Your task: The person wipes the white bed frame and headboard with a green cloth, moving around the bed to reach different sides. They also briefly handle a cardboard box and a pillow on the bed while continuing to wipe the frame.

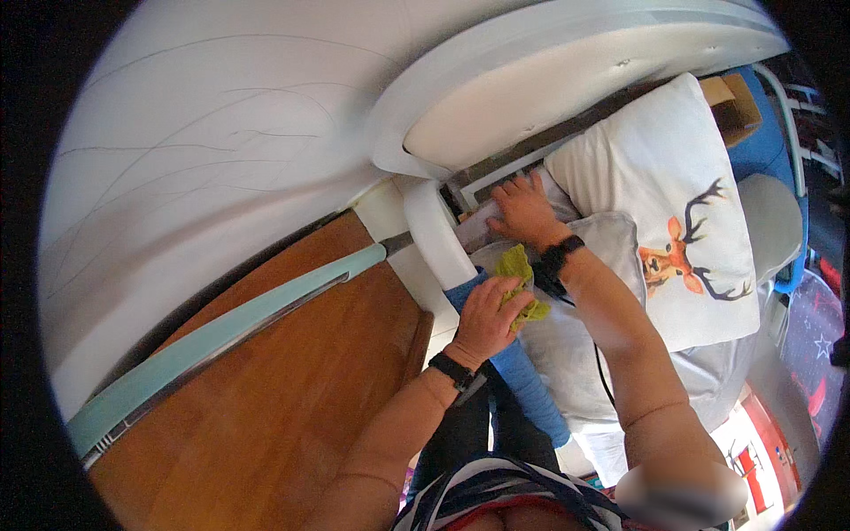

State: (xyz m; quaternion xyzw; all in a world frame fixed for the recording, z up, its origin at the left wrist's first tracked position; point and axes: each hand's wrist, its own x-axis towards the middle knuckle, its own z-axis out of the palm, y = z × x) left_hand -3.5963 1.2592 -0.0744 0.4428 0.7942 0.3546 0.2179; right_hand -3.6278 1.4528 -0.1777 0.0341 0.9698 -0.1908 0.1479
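My left hand (487, 318) is closed around a crumpled yellow-green cloth (516, 269), over the blue padded armrest (531, 385) of a white-framed sofa. Farther up, my right hand (524, 211) lies with spread fingers on grey-mauve fabric at the sofa's corner, beside the backrest; it holds nothing that I can see. A black strap is on each wrist. Right of my right hand stands a white cushion (710, 259) printed with a deer's head, and a shiny silver-grey cushion (607, 245) lies partly under it.
A brown wooden tabletop (292, 385) with a pale green edge strip (239, 312) fills the left. The curved white sofa backrest (531, 86) runs along the wall. At the upper right, a cardboard box (734, 109) rests on a blue seat. A thin black cable hangs by my right forearm.
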